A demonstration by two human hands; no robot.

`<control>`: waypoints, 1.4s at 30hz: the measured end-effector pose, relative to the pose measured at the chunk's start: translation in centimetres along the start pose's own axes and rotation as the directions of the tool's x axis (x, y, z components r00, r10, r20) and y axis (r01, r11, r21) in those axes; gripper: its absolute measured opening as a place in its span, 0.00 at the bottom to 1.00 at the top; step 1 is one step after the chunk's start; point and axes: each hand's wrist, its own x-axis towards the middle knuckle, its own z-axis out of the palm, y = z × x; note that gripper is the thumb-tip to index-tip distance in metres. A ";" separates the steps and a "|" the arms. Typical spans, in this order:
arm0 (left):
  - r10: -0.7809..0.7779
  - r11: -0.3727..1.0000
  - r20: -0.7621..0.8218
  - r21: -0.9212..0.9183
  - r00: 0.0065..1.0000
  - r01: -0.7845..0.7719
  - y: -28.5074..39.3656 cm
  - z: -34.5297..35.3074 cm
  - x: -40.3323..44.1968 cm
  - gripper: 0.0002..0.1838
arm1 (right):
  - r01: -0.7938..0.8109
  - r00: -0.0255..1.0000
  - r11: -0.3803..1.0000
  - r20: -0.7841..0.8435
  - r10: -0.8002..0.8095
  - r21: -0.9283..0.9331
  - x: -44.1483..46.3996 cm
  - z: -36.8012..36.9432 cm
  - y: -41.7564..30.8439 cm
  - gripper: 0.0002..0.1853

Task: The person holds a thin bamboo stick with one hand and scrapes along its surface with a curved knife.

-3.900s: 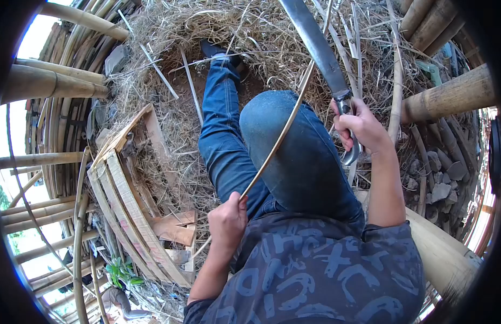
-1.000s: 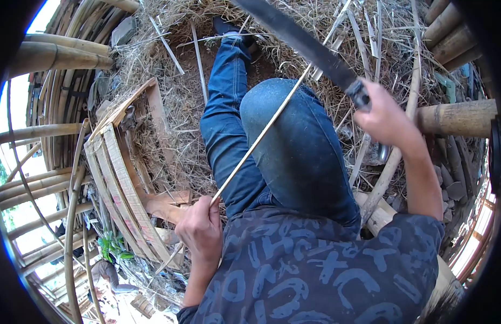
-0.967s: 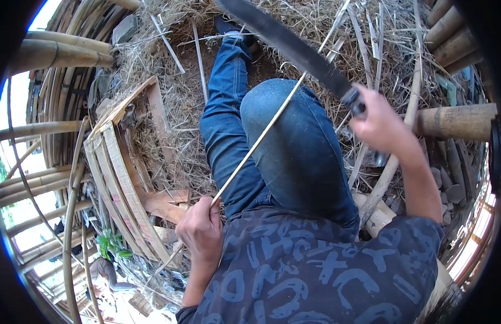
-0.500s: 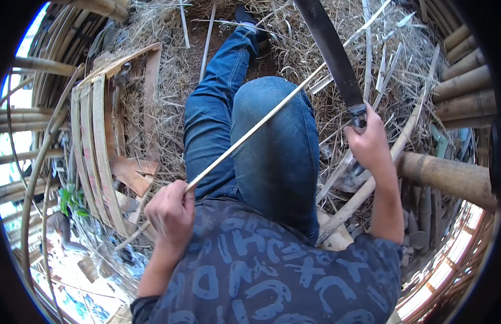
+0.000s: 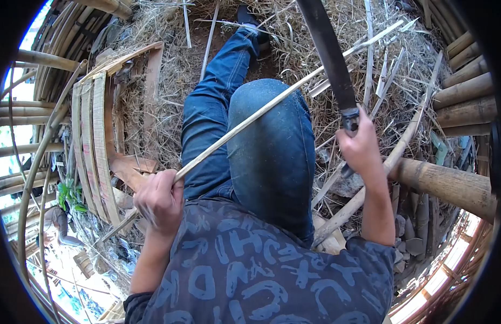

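A long, thin pale stick (image 5: 237, 129) slants from the lower left to the upper right, across my raised knee. My left hand (image 5: 159, 202) is wrapped round its lower part, and the stick's tail end shows below the fist. On the right, my right hand (image 5: 360, 141) grips the handle of a large dark machete (image 5: 330, 56). The blade points up and crosses the stick beyond the knee. Whether the edge touches the stick, I cannot tell.
A slatted wooden crate (image 5: 93, 146) lies at the left. Dry straw (image 5: 299, 38) and split strips cover the ground ahead. A thick bamboo pole (image 5: 444, 183) and a long curved stick (image 5: 404, 140) are at the right. Bamboo bars line the left side; a person shows beyond them.
The view has shifted. Since half a second ago, my left hand has drawn slightly down and left with the stick. The machete remains in my right hand, its blade still across the stick.
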 end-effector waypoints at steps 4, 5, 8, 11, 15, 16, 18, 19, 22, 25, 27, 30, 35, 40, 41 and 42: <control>-0.011 1.000 0.014 -0.028 1.000 0.011 0.1 0.0 0.3 0.07 | 0.032 0.998 0.997 0.050 -0.035 0.076 -0.9 0.1 0.1 0.25; -0.013 0.998 0.020 -0.054 1.000 0.014 0.3 -0.2 0.5 0.07 | 0.026 0.998 0.999 0.059 -0.029 0.044 -0.9 -0.1 0.3 0.24; -0.042 0.989 0.068 -0.138 0.997 0.051 0.5 -0.4 0.3 0.09 | 0.000 0.996 0.999 0.089 -0.004 0.047 -0.1 -1.0 0.3 0.23; -0.123 0.962 0.097 -0.231 0.988 0.143 0.6 0.1 -0.1 0.10 | -0.002 0.999 0.999 0.049 -0.001 0.049 0.6 -1.3 -0.1 0.21; -0.277 0.897 0.155 -0.311 0.948 0.313 0.8 0.1 -0.4 0.10 | -0.024 0.999 0.996 0.031 0.022 0.084 -0.3 0.1 -0.4 0.19; -0.279 0.894 0.154 -0.318 0.948 0.315 0.6 -0.1 -0.3 0.10 | 0.000 0.999 0.995 0.047 -0.005 0.104 -0.6 0.5 -0.4 0.19; -0.324 0.800 0.298 -0.420 0.898 0.428 0.2 -0.7 0.1 0.10 | 0.002 0.998 0.993 0.070 -0.010 0.117 -0.6 0.4 -1.0 0.19; -0.289 0.792 0.401 -0.410 0.869 0.453 0.1 -1.5 0.7 0.12 | 0.002 0.997 0.995 0.075 -0.009 0.097 -0.3 0.0 -1.1 0.19; -0.176 0.466 0.775 -0.477 0.606 0.745 -1.5 -1.3 0.6 0.17 | 0.032 0.997 0.995 0.071 -0.039 0.096 0.2 0.1 -1.0 0.19; 0.116 0.371 0.910 -0.412 0.399 0.832 -4.4 -0.4 1.1 0.22 | -0.063 0.994 0.992 0.092 0.054 0.106 -0.1 0.1 -1.7 0.18; 0.264 0.195 0.927 -0.323 0.268 0.926 -4.6 -0.3 1.0 0.21 | -0.070 0.993 0.992 0.098 0.059 0.109 -0.1 -0.1 -2.4 0.17; 0.083 0.570 0.811 -0.515 0.579 0.640 -3.5 -0.7 1.1 0.19 | -0.056 0.993 0.996 0.112 0.048 0.067 0.1 -0.7 -1.6 0.15; 0.037 0.937 0.450 -0.326 0.892 0.126 -1.9 -1.8 1.1 0.13 | -0.064 0.995 0.997 0.078 0.061 0.036 0.9 -2.2 -2.2 0.12; 0.036 0.944 0.418 -0.313 0.908 0.107 -2.1 -0.2 0.3 0.11 | -0.171 0.984 0.985 0.042 0.171 0.009 0.5 -1.1 -1.4 0.15; 0.050 0.937 0.418 -0.335 0.907 0.103 -2.3 0.1 0.3 0.11 | -0.111 0.990 0.993 0.079 0.114 -0.042 0.3 -0.7 -1.1 0.17; 0.057 0.932 0.421 -0.346 0.905 0.102 -2.5 0.0 0.6 0.11 | -0.088 0.993 0.993 0.077 0.094 -0.075 0.0 -0.2 -1.1 0.16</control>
